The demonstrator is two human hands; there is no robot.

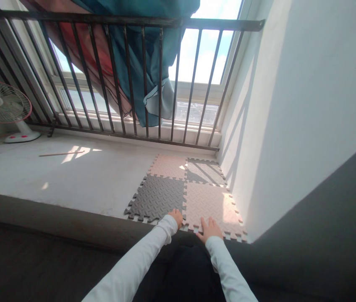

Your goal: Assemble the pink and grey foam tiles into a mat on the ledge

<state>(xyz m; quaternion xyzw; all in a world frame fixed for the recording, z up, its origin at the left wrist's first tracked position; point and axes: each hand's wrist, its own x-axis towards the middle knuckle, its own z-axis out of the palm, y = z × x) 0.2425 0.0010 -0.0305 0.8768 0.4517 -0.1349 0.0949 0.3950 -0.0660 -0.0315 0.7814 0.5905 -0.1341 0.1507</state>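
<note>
Four-square puzzle foam mat pieces lie joined on the white ledge. My left hand (176, 217) is closed at the front right corner of the dark grey foam mat tile (159, 196), by its seam with the front pink foam mat tile (208, 201). Its fingertips are partly hidden. On the front edge of that pink tile my right hand (210, 230) rests open, fingers spread. Behind them lie a back pink tile (167, 166) and a back grey tile (205, 173), the latter striped with shadow.
A white wall (269, 126) rises along the tiles' right side. Behind the ledge (86, 180) stands a dark metal railing (153, 140), with a teal and red curtain (153, 54) beyond. A fan (23, 133) and a thin stick (60, 154) are at left.
</note>
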